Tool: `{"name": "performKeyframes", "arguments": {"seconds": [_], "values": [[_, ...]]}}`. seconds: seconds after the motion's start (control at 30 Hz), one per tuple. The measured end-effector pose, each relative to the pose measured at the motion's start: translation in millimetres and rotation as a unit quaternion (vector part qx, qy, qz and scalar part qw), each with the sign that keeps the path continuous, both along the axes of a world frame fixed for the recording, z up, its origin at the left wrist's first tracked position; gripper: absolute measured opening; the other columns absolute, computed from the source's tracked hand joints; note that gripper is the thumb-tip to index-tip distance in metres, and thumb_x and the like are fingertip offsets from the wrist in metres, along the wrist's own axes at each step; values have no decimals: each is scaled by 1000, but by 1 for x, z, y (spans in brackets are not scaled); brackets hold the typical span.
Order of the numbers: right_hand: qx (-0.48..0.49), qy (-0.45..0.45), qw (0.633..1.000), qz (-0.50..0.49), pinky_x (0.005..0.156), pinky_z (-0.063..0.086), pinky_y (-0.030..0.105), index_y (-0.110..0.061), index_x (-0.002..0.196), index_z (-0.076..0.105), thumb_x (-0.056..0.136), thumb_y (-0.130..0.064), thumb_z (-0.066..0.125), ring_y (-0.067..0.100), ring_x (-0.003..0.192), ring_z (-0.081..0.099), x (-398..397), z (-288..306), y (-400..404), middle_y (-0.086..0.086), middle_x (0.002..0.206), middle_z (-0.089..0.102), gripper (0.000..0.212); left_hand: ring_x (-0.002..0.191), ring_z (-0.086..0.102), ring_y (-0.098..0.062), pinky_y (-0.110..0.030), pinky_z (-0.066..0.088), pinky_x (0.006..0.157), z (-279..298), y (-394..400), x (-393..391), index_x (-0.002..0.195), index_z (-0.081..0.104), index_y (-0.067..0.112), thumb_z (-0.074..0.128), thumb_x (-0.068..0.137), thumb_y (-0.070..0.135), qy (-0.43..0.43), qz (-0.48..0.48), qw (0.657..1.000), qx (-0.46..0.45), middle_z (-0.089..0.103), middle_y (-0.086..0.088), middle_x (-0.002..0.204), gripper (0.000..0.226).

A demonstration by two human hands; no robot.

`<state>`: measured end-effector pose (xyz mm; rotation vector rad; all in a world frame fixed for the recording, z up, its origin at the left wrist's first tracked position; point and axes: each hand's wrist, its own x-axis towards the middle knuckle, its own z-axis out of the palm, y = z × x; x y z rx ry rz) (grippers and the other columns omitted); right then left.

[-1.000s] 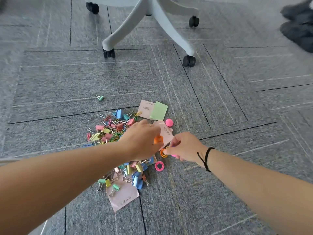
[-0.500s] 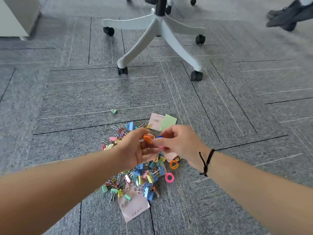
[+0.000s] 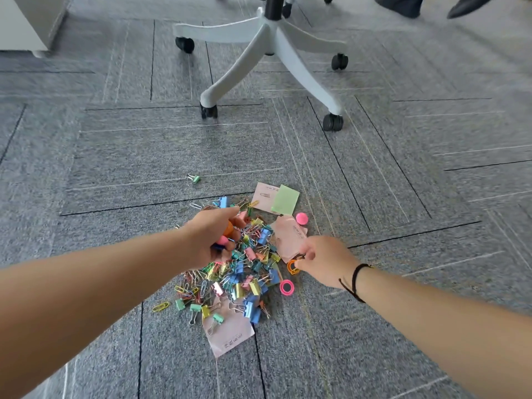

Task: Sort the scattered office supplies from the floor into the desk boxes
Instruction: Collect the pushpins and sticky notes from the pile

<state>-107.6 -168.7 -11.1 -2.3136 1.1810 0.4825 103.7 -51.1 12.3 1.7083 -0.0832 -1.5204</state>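
On the grey carpet floor [image 3: 121,156], the heap of binder clips and paper clips [image 3: 244,272] is my landmark. Over its far-left edge hovers my left hand [image 3: 214,236], fingers curled round a small bunch of coloured pieces: an orange one [image 3: 228,228] and a pink one [image 3: 223,241] show between the fingers, with something dark blue below them that I cannot make out. At the heap's right edge my right hand [image 3: 325,259], with a black cord at the wrist, reaches down, and its fingertips pinch an orange ring [image 3: 292,267] that lies on the carpet just beside the clips. A pink ring [image 3: 286,287] lies just nearer me than the orange one, touching the heap's right fringe. Beyond the heap, on its far-right side, a pink round magnet [image 3: 302,218] sits beside a crumpled pink note [image 3: 289,237], and farther still a green sticky note [image 3: 285,199] overlaps another pink note [image 3: 264,195]. A third pink note [image 3: 230,332] lies under the heap's near edge, with a few clips on top of it. One green binder clip [image 3: 194,178] lies alone, well apart, beyond the heap to the left. Farther back stands a white chair base [image 3: 270,50] on black castors.
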Motion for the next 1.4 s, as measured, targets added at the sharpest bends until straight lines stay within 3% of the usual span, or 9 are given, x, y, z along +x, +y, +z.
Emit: {"name": "performKeyframes", "arguments": {"seconds": [0.1, 0.23, 0.43, 0.7, 0.8, 0.97, 1.1, 1.3, 1.4], "values": [[-5, 17, 1000, 18, 81, 55, 37, -26, 108, 62, 88, -43, 65, 23, 92, 65, 1, -11, 7, -2, 98, 69, 26, 45, 44, -11, -24, 37, 38, 3, 0, -8, 103, 61, 6, 49, 106, 37, -3, -20, 1000, -6, 56, -7, 69, 34], [-44, 26, 996, 76, 74, 56, 39, -26, 106, 53, 93, -27, 61, 25, 82, 63, -2, -22, 14, 2, 92, 64, 15, 52, 48, -14, -24, 40, 39, 2, -1, -8, 107, 62, 4, 48, 106, 33, 7, -28, 1000, -10, 61, -11, 78, 32], [1, -10, 996, 84, 74, 54, 35, -26, 99, 57, 90, -16, 65, 22, 82, 63, -14, -24, 7, -4, 86, 67, 16, 53, 52, -17, -23, 38, 42, 1, 1, 0, 109, 63, 3, 40, 108, 34, 15, -6, 1000, -15, 63, -11, 73, 39], [-6, -18, 1000, 17, 62, 47, 30, -25, 98, 63, 95, -48, 57, 17, 75, 62, -8, -14, 13, -6, 81, 65, 24, 41, 38, -11, -20, 26, 32, 2, 1, 4, 94, 57, 5, 37, 105, 53, 4, -4, 1000, -4, 59, -6, 63, 53], [-32, 8, 999, 12, 66, 51, 31, -17, 87, 67, 91, -44, 64, 26, 79, 66, 2, -16, 20, 3, 82, 70, 28, 39, 38, -11, -20, 26, 32, 3, 2, 2, 93, 58, 6, 36, 105, 54, -6, -3, 1000, -2, 60, -7, 63, 55], [13, -8, 1000, 14, 69, 46, 27, -17, 106, 70, 87, -23, 72, 22, 83, 61, 12, -23, 27, 5, 103, 71, 20, 43, 44, -12, -21, 33, 36, 4, 3, 1, 94, 59, 5, 37, 106, 52, -19, 5, 1000, -1, 61, -8, 65, 54], [51, -33, 998, 24, 80, 54, 28, -18, 104, 75, 82, -13, 77, 18, 88, 66, 2, -18, 17, 1, 101, 72, 22, 46, 47, -14, -23, 35, 41, 3, 4, 6, 94, 59, 5, 37, 105, 54, -16, 19, 1000, -3, 61, -8, 64, 55], [-13, -81, 994, 69, 75, 55, 34, -28, 97, 72, 88, -26, 69, 11, 79, 63, -14, -10, 12, -16, 79, 61, 9, 44, 49, -14, -23, 40, 40, -1, 0, 7, 97, 60, 4, 39, 105, 54, -27, 25, 999, 4, 63, -12, 71, 56], [-38, -105, 986, 127, 74, 56, 37, -28, 95, 69, 90, -30, 65, 10, 79, 61, -15, -8, 23, -15, 82, 62, 7, 44, 48, -14, -23, 39, 39, -4, -2, 5, 99, 60, 4, 39, 105, 54, -26, 17, 999, 7, 62, -12, 72, 55]]}}
